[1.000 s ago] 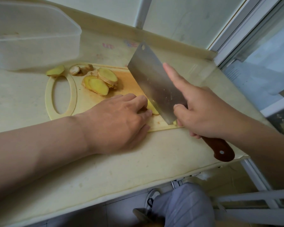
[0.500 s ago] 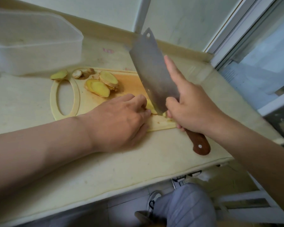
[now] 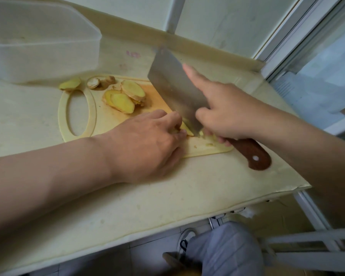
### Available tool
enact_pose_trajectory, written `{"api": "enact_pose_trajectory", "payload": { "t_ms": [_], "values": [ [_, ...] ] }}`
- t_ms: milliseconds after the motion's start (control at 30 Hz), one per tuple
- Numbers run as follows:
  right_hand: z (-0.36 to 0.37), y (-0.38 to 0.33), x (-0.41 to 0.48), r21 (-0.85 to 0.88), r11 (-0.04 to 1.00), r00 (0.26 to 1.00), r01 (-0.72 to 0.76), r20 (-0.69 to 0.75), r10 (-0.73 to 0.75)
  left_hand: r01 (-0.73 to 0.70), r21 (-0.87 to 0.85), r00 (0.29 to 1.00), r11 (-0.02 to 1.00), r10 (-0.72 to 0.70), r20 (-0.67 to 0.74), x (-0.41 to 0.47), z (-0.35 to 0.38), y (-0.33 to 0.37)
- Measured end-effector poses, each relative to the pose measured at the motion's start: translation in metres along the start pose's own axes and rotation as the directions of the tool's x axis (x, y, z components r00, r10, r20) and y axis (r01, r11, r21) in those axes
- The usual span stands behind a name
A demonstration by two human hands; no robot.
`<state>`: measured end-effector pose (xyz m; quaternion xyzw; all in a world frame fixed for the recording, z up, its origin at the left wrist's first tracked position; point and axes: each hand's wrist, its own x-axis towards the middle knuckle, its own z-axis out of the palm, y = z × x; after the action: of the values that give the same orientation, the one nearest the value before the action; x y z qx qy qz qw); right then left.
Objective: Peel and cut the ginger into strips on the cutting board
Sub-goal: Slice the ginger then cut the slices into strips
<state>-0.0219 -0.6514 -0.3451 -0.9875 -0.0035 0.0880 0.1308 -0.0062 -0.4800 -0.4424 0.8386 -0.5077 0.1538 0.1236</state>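
A pale yellow cutting board (image 3: 79,134) with an oval handle hole lies on the counter. My left hand (image 3: 147,144) holds down a ginger slice (image 3: 185,127) with curled fingers; most of that slice is hidden. My right hand (image 3: 229,116) grips a cleaver (image 3: 174,86) by its brown wooden handle (image 3: 251,156), index finger stretched along the blade. The blade's edge is down on the ginger beside my left fingertips. A few thin cut strips (image 3: 209,143) lie under the knife. Peeled ginger slices (image 3: 126,98) are stacked further back on the board.
Ginger peel scraps (image 3: 100,82) and one slice (image 3: 70,84) lie at the board's far edge. A translucent plastic container (image 3: 40,46) stands at the back left. The counter (image 3: 187,188) ends close on the right, next to a window frame (image 3: 299,36).
The cleaver was raised half a second ago and has come down onto the ginger. My left hand stayed in place on the slice.
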Motion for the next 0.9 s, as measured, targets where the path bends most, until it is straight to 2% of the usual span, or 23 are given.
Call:
{"api": "enact_pose_trajectory", "payload": {
  "t_ms": [100, 267, 400, 567, 667, 800, 900],
  "values": [
    [0.0, -0.014, 0.017, -0.029, 0.999, 0.999, 0.023, -0.023, -0.023, -0.011, -0.001, 1.0, 1.0, 0.011, 0.003, 0.0, -0.001, 0.0],
    [0.013, 0.004, -0.006, 0.164, 0.986, 0.988, 0.013, -0.157, 0.013, -0.012, 0.007, 1.0, 1.0, 0.012, 0.013, -0.002, -0.002, 0.0],
    [0.02, 0.017, -0.034, 0.209, 0.977, 0.978, 0.035, -0.21, 0.01, -0.016, 0.005, 1.0, 1.0, 0.016, 0.027, -0.002, -0.003, 0.0],
    [0.018, 0.025, -0.045, 0.122, 0.991, 0.984, 0.052, -0.177, -0.03, -0.014, 0.013, 0.999, 1.0, 0.013, 0.036, -0.003, -0.003, 0.0],
    [0.012, 0.024, -0.039, 0.088, 0.994, 0.993, 0.066, -0.106, -0.057, -0.007, 0.006, 0.999, 1.0, 0.006, 0.046, -0.002, -0.004, 0.0],
    [-0.001, 0.014, -0.02, 0.035, 0.999, 0.999, 0.02, 0.032, -0.021, -0.008, 0.009, 0.999, 1.0, 0.007, 0.04, -0.001, -0.002, -0.001],
    [-0.003, 0.004, -0.004, 0.011, 1.0, 0.998, 0.004, 0.056, -0.004, -0.003, -0.002, 0.999, 1.0, 0.003, 0.048, 0.0, -0.001, -0.001]
  ]
}}
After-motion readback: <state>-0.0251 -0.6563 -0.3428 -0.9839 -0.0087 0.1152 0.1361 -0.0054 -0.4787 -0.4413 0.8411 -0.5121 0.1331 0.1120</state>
